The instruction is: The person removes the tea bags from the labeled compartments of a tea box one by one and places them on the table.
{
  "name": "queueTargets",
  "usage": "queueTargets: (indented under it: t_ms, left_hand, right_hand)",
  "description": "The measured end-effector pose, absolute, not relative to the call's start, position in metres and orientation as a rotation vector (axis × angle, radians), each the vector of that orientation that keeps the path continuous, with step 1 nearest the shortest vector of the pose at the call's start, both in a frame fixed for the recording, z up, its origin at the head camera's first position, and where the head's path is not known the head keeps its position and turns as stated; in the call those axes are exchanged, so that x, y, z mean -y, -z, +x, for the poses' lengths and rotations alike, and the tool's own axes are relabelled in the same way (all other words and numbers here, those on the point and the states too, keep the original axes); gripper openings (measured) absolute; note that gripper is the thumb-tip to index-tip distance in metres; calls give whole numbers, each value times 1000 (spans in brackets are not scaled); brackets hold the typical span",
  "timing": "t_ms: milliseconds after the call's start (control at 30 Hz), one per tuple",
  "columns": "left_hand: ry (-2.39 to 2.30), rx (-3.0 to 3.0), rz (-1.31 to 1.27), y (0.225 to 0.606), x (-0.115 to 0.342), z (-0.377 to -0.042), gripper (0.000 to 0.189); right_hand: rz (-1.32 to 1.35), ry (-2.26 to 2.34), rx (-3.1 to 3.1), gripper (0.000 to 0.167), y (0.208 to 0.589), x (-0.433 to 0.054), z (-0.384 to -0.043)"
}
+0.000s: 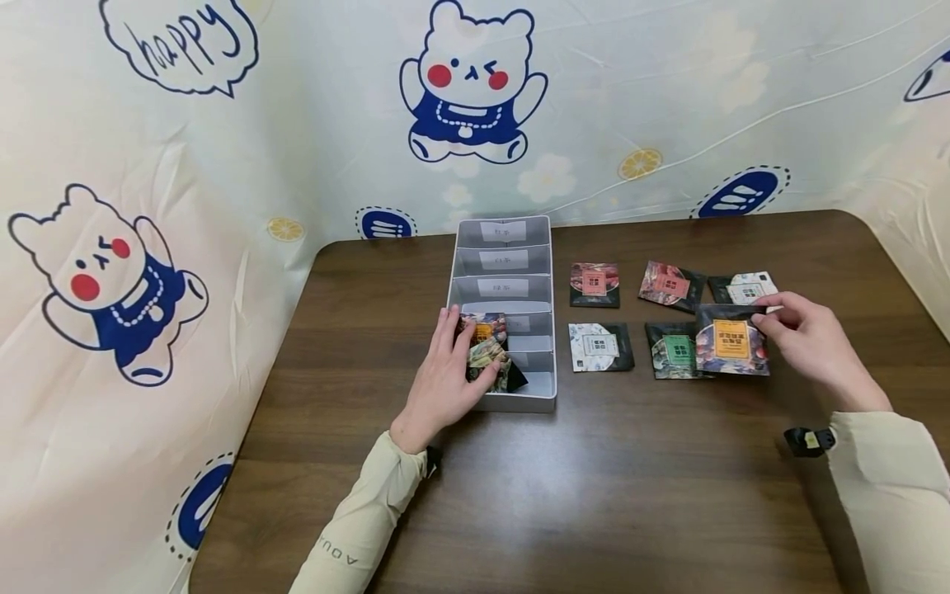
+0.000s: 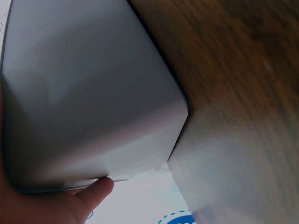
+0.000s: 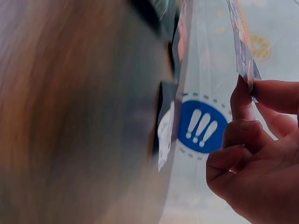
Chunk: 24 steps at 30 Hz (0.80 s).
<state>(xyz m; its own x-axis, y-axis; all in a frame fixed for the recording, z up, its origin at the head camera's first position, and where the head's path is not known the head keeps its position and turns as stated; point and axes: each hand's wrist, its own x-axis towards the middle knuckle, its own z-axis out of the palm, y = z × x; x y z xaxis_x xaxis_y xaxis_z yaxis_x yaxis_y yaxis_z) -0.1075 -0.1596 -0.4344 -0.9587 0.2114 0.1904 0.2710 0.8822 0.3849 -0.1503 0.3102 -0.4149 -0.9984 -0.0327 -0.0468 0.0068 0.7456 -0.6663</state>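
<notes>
My right hand (image 1: 812,342) pinches the edge of a dark tea-bag-like sachet (image 1: 731,340) with an orange label between thumb and fingers. In the right wrist view that sachet (image 3: 243,44) appears nearly edge-on, raised off the table. On the head view it overlaps a green-labelled sachet (image 1: 677,351). My left hand (image 1: 445,375) rests over the left rim of a grey divided box (image 1: 519,403), fingers extended along its side, thumb over the near compartments. Beside that thumb lie an orange-labelled sachet (image 1: 486,326) and a yellow-green one (image 1: 487,355), both partly covered by the hand.
Two red-labelled sachets (image 1: 594,285) (image 1: 671,285) and two white ones (image 1: 599,346) (image 1: 751,287) lie right of the box on the brown table (image 1: 594,495). Paper labels (image 1: 503,259) mark the box's compartments. A printed curtain (image 1: 594,107) hangs behind and at the sides.
</notes>
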Motion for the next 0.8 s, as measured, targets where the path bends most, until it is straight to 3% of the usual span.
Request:
queueTargets:
  t_ms: [800]
  left_hand:
    - [621, 2901, -383, 436, 160, -108, 70]
  right_hand:
    - [-93, 926, -2895, 24, 428, -364, -149]
